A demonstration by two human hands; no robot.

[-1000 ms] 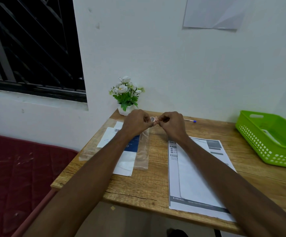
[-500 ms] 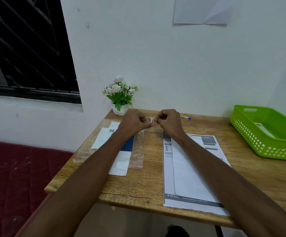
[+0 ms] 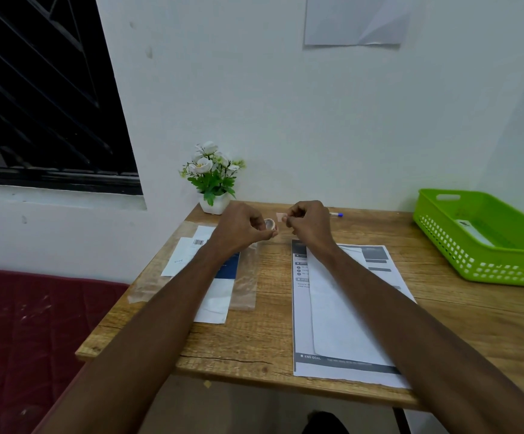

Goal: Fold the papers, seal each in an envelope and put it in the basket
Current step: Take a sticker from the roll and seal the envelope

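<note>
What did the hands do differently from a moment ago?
The two hands were pressed together over a small tape roll; now they have drawn apart. The left hand holds the small round tape roll, and the right hand pinches a short pale piece of tape pulled off to the right. The white envelope on the printed paper sheet, the green plastic basket and the flower pot stayed put.

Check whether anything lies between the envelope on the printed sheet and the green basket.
Nothing visible does. The envelope lies on the printed sheet; only bare table separates it from the basket at the right.
</note>
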